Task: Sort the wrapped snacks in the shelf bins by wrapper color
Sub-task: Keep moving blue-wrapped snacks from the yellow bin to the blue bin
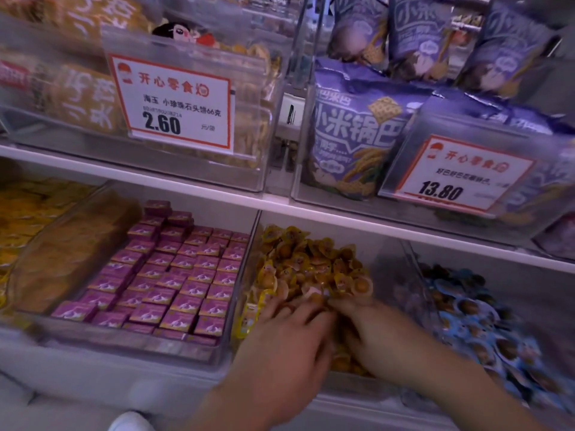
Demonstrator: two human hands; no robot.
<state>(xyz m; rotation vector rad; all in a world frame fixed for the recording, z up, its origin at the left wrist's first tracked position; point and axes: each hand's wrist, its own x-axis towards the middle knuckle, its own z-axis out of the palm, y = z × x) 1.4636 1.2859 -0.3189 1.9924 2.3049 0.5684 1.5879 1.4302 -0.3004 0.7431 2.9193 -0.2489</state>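
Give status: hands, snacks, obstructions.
Both hands, left and right, in the yellow-wrapped snacks; grip unclear, blurred. Blue-wrapped snacks in next bin. Nothing blocking.

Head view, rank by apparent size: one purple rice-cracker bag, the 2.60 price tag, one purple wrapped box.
1. purple rice-cracker bag
2. 2.60 price tag; close to the bag and nearer the camera, so unsure
3. purple wrapped box, clearly smallest

We see two hands, the left hand (287,334) and the right hand (370,334), and two price tags, one (174,101) at 2.60, one (460,174) at 13.80. Below we count four bins: yellow packs (21,213), purple boxes (174,269), orange snacks (308,265), blue snacks (476,315), each too many to count.
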